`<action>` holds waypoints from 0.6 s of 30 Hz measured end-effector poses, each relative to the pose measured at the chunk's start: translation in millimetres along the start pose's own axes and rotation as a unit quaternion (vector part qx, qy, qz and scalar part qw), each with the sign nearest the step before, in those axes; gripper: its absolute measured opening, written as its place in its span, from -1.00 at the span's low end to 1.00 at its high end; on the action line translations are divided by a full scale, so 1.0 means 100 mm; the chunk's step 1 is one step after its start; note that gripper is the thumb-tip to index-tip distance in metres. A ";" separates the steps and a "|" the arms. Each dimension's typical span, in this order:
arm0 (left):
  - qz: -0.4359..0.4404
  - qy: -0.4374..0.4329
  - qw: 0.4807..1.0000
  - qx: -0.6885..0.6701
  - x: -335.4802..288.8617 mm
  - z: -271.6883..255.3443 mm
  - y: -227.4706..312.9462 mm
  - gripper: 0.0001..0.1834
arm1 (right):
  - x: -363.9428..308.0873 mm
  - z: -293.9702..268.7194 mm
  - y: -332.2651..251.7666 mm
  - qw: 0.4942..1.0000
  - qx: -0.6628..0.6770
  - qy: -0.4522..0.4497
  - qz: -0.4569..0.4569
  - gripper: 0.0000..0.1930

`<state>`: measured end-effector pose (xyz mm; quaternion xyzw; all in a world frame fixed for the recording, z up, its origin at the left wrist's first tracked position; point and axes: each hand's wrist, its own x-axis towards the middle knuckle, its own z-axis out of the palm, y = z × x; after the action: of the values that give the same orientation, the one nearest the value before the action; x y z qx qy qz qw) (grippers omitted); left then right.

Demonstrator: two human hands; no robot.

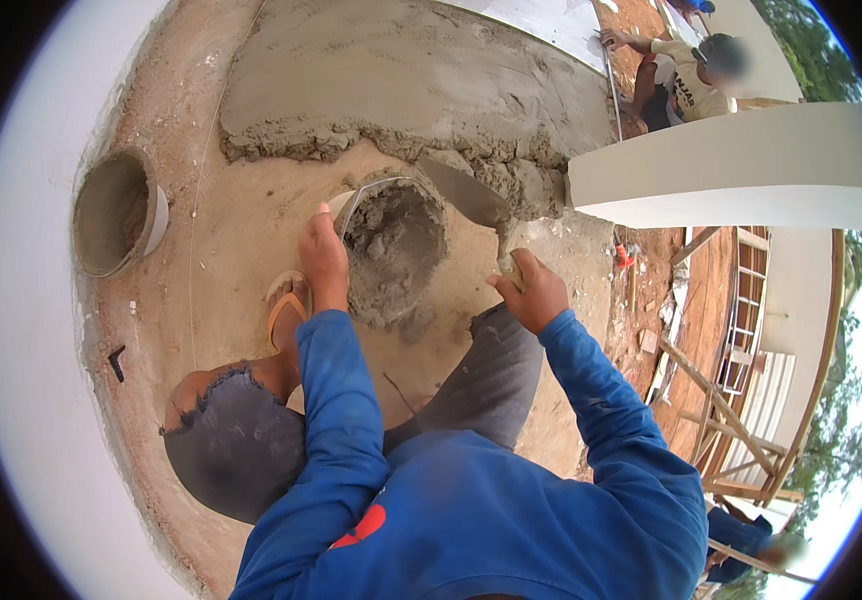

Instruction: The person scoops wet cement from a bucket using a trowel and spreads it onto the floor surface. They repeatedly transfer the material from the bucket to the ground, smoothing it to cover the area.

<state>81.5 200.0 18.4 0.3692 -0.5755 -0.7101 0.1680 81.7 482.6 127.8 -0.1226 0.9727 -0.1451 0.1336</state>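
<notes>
A bucket (397,289) of wet grey mortar stands in front of me, its thin wire handle (388,181) lying along the far rim. My left hand (324,258) grips the bucket's left side, thumb up by the rim; its other fingers are mostly hidden. In my right hand (535,292) is the handle of a trowel, fingers wrapped round it. The grey trowel blade (466,191) points away to the left, past the bucket's right rim, close to the rough edge of a fresh mortar layer (391,75) on the floor.
A second bucket (111,215) lies tipped at the left, near the white wall (41,330). A string (197,180) runs along the floor. A white beam or column (731,165) juts in at the right. Another person (691,85) crouches at the far right, beyond the mortar.
</notes>
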 end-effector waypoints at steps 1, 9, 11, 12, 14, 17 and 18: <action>0.021 -0.002 1.000 -0.012 -0.04 0.05 0.04 -0.49 | -0.07 0.06 0.03 0.999 -0.029 -0.032 -0.005 -0.53; 0.027 -0.042 0.995 0.090 -0.17 0.14 -0.13 -0.50 | -0.02 1.09 -0.01 0.959 -0.023 -0.265 0.096 -0.53; 0.031 -0.030 0.992 0.121 -0.12 0.10 -0.18 -0.49 | -0.04 1.18 -0.32 0.955 -0.010 -0.288 0.066 -0.52; 0.025 -0.038 0.995 0.085 -0.08 0.10 -0.16 -0.49 | -0.06 1.18 -0.47 0.952 -0.001 -0.302 0.051 -0.52; 0.006 -0.047 0.999 0.022 -0.10 0.00 -0.12 -0.49 | -0.05 0.99 -0.55 0.953 -0.006 -0.298 0.045 -0.51; 0.022 -0.043 0.998 0.044 -0.07 -0.05 -0.15 -0.50 | 0.12 0.95 -0.28 0.972 -0.069 -0.214 0.069 -0.46; 0.019 -0.049 0.998 0.027 -0.09 -0.04 -0.13 -0.54 | 0.20 0.99 -0.18 0.971 -0.069 -0.218 0.074 -0.46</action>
<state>92.3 206.6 9.3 0.3277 -0.6085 -0.7084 0.1431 95.3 435.9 37.8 -0.0883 0.9341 -0.0374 0.3439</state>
